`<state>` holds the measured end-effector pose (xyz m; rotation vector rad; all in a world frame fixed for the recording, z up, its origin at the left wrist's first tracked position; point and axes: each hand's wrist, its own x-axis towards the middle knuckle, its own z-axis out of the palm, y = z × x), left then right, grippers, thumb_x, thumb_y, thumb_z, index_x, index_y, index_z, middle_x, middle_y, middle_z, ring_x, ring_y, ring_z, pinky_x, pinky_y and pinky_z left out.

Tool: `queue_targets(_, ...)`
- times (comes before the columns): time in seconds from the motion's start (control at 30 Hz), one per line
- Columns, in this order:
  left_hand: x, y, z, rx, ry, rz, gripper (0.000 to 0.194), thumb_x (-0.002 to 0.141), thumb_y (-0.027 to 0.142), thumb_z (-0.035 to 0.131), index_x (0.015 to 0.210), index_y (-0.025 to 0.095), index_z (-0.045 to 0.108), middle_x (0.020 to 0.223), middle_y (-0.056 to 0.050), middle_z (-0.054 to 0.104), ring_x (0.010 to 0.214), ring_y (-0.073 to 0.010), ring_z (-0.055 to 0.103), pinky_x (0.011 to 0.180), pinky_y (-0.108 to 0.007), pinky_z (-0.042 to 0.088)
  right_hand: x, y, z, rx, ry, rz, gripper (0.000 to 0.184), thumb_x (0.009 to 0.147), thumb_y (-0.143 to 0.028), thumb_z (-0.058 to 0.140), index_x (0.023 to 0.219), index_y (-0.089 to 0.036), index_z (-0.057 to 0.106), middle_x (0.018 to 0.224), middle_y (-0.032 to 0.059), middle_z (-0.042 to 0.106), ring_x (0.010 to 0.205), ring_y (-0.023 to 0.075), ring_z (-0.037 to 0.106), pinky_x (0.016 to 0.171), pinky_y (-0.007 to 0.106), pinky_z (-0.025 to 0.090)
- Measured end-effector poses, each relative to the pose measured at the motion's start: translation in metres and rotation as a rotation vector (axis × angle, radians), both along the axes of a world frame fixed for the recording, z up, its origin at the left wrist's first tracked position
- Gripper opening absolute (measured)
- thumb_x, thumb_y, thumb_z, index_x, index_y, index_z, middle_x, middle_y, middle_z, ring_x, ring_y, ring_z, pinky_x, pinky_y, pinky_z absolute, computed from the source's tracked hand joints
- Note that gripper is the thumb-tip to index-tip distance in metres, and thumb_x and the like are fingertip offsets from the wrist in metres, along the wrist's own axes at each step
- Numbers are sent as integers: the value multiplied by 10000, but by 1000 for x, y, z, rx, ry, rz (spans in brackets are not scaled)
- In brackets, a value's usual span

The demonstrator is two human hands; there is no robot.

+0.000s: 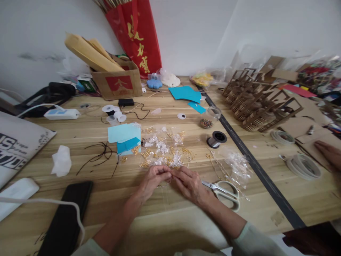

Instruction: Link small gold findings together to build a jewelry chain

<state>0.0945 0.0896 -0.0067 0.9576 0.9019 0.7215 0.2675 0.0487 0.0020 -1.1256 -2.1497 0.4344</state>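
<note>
My left hand (pixel 155 179) and my right hand (pixel 189 184) meet fingertip to fingertip at the table's near middle, both pinched closed. What they pinch is too small to make out. A thin beaded chain (pixel 162 185) shows just under my left fingers, and a faint clear strand runs down below it. Right beyond my fingertips lie small piles of silver beads (pixel 176 159) and gold beads (pixel 146 153), partly on clear plastic bags. Scissors with pale handles (pixel 226 193) rest beside my right wrist.
Right of the beads are a wire spool (pixel 217 139), a bead jar (pixel 210 117) and crumpled plastic bags (pixel 237 165). Black cords (pixel 102 156) and a phone (pixel 66 217) lie left. Wooden racks (pixel 259 101) stand back right. Another person's hand (pixel 329 153) is at the right edge.
</note>
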Motion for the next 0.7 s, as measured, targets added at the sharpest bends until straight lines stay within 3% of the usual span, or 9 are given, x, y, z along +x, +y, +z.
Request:
queue_targets(0.23, -1, 0, -3, 4, 25, -14, 148, 617, 233, 743, 700, 121, 692, 624, -2, 653, 602, -107, 543, 618, -223, 409, 0, 2, -8, 83, 41, -12, 219, 939, -175, 475, 1110, -179, 613, 831, 66, 660, 699, 147, 613, 608, 250, 489)
queue_targets(0.7, 3, -1, -6, -10, 95, 67, 133, 558, 197, 764, 656, 131, 700, 606, 5, 655, 587, -103, 535, 593, -217, 404, 0, 3, -6, 155, -45, -37, 180, 947, -169, 453, 971, -162, 632, 764, 62, 643, 669, 148, 596, 593, 249, 453)
